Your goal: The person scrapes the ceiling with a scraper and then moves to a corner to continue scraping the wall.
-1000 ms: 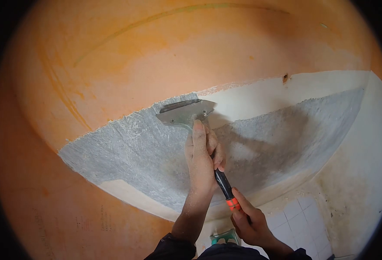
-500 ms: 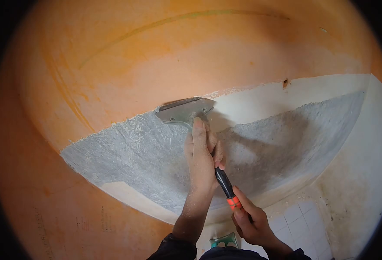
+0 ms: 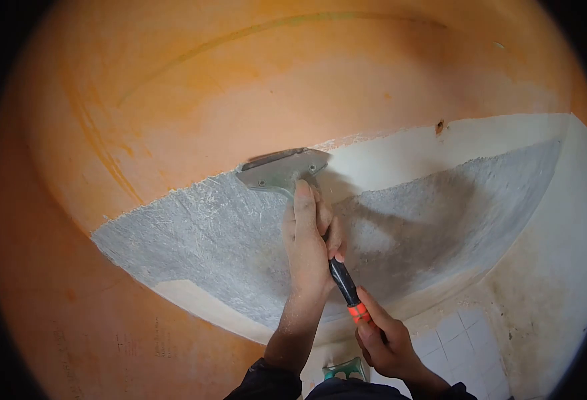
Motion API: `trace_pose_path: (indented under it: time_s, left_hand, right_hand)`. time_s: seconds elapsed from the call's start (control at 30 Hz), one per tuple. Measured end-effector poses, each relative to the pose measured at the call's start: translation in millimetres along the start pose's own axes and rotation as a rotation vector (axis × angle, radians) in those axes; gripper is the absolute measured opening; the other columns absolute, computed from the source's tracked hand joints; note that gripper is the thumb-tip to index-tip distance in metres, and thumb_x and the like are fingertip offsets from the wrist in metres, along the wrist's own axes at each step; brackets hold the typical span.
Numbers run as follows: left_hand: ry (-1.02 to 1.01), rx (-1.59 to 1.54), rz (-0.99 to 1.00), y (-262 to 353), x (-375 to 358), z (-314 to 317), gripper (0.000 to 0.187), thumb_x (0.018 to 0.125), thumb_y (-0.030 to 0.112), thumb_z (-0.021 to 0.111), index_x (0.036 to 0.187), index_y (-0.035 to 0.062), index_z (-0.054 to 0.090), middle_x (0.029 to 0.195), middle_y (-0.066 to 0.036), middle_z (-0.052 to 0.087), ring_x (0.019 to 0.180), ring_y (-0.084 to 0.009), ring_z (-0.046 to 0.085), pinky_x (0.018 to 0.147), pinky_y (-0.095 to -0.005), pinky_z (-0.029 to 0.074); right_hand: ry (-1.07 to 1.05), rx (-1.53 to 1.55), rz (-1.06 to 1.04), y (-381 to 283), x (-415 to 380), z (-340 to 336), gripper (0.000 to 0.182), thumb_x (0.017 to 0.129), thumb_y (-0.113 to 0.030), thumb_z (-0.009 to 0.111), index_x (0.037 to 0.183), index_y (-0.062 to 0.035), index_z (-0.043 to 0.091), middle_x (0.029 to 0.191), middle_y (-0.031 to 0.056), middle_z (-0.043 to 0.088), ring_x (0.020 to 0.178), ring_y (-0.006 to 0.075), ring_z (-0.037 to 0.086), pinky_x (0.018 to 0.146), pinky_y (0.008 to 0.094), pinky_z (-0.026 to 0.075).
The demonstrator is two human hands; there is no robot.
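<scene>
A wide metal wall scraper (image 3: 281, 171) lies against the wall, its blade at the border between the orange paint (image 3: 240, 120) and the bared grey patch (image 3: 193, 233). My left hand (image 3: 310, 230) is wrapped round its neck just below the head, thumb pointing up along it, dust on the skin. Lower down, my right hand (image 3: 387, 340) grips the end of the black handle (image 3: 343, 281), by its orange-red band. Right of the blade runs a smooth white strip (image 3: 400, 160) between the orange and the grey.
White floor tiles (image 3: 460, 343) show at the lower right, beside a stained pale wall (image 3: 533, 293). Below me, my feet stand on something green (image 3: 347, 370). A small brown hole (image 3: 439, 127) marks the wall's paint edge. Faint handwriting covers the orange wall at lower left.
Almost nothing differs. The scraper head appears very slightly further left, and both hands keep their hold.
</scene>
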State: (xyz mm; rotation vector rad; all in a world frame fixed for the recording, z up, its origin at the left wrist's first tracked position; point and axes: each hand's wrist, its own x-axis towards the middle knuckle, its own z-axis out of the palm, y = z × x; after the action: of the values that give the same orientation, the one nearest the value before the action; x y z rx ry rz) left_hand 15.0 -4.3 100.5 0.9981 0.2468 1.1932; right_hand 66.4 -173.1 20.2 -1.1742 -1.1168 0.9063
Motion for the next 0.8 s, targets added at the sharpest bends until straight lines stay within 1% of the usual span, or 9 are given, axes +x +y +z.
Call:
trace_pose_path:
  time_s: [0.2,0.33,0.37,0.4,0.47,0.5,0.57,0.7,0.8]
  left_hand:
    - [-0.002,0.028,-0.053,-27.1,-12.6,-26.0,0.036,0.103,0.042,0.042,0.083,0.0114,0.041,0.055,0.005,0.028,0.036,-0.0053,0.029,0.031,-0.0213,0.027]
    - [0.043,0.087,-0.142,-60.8,-28.7,-57.6,0.037,0.102,0.046,0.043,0.088,0.0119,0.046,0.053,0.007,0.026,0.034,-0.005,0.026,0.031,-0.0225,0.024]
    - [0.05,0.092,-0.167,-64.0,-30.6,-61.9,0.037,0.103,0.043,0.042,0.083,0.0124,0.042,0.053,0.006,0.028,0.034,-0.0054,0.028,0.03,-0.0227,0.026]
    - [0.059,0.098,-0.194,-66.1,-32.6,-64.7,0.038,0.104,0.041,0.041,0.078,0.0128,0.039,0.053,0.005,0.03,0.035,-0.0057,0.03,0.03,-0.0228,0.027]
    - [0.048,0.1,-0.189,-67.7,-30.7,-65.7,0.038,0.104,0.04,0.041,0.078,0.0127,0.039,0.052,0.005,0.03,0.035,-0.0057,0.029,0.03,-0.023,0.027]
    - [0.034,0.104,-0.174,-68.6,-29.7,-65.9,0.038,0.104,0.04,0.041,0.078,0.0126,0.04,0.052,0.005,0.03,0.035,-0.0057,0.029,0.03,-0.0232,0.028]
    - [0.025,0.086,-0.17,-69.7,-29.6,-66.2,0.038,0.104,0.041,0.041,0.08,0.0119,0.041,0.053,0.004,0.032,0.035,-0.0058,0.03,0.031,-0.0233,0.028]
    - [-0.012,0.093,-0.132,-71.4,-31.0,-67.9,0.037,0.104,0.044,0.038,0.092,0.01,0.045,0.059,0.004,0.034,0.035,-0.0057,0.028,0.031,-0.0226,0.027]
    - [-0.082,0.064,-0.117,-70.0,-30.8,-72.3,0.037,0.105,0.044,0.035,0.095,0.0096,0.044,0.064,0.003,0.038,0.038,-0.0058,0.031,0.033,-0.0225,0.03]
  right_hand:
    - [0.07,-0.083,-0.047,61.8,-5.2,10.5,0.055,0.095,-0.009,0.057,0.146,-0.0014,0.037,0.074,0.0032,0.054,0.062,0.0077,0.049,0.06,0.0227,0.043]
    - [0.163,-0.055,0.058,113.5,-27.0,29.0,0.057,0.093,-0.011,0.061,0.145,-0.0011,0.039,0.075,0.0058,0.059,0.064,0.0093,0.055,0.061,0.0259,0.047]
    - [0.198,-0.145,-0.016,131.2,-31.4,31.9,0.057,0.092,-0.01,0.061,0.144,-0.0014,0.04,0.075,0.0091,0.061,0.063,0.0145,0.059,0.061,0.0291,0.049]
    - [0.202,-0.146,-0.006,134.6,-33.1,32.4,0.057,0.092,-0.01,0.061,0.144,-0.0014,0.04,0.075,0.0091,0.061,0.063,0.0145,0.059,0.061,0.0291,0.049]
    - [0.276,-0.418,-0.112,138.8,-37.8,34.1,0.057,0.09,-0.01,0.061,0.143,-0.002,0.041,0.076,0.0136,0.062,0.063,0.021,0.062,0.061,0.0311,0.049]
    - [0.281,-0.419,-0.102,138.3,-39.5,34.9,0.057,0.09,-0.01,0.061,0.143,-0.002,0.041,0.076,0.0136,0.062,0.063,0.021,0.062,0.061,0.0311,0.049]
    - [0.288,-0.436,-0.028,135.3,-38.2,33.1,0.057,0.089,-0.009,0.061,0.143,-0.002,0.042,0.078,0.0168,0.062,0.063,0.0277,0.063,0.06,0.0339,0.049]
    - [0.293,-0.385,0.004,131.3,-37.2,36.4,0.057,0.089,-0.011,0.062,0.143,-0.0028,0.043,0.078,0.0166,0.062,0.062,0.0301,0.062,0.057,0.0371,0.049]
    - [0.299,-0.491,-0.036,112.8,-31.2,40.7,0.056,0.09,-0.013,0.062,0.142,-0.003,0.043,0.075,0.0156,0.06,0.059,0.0328,0.06,0.055,0.0407,0.049]
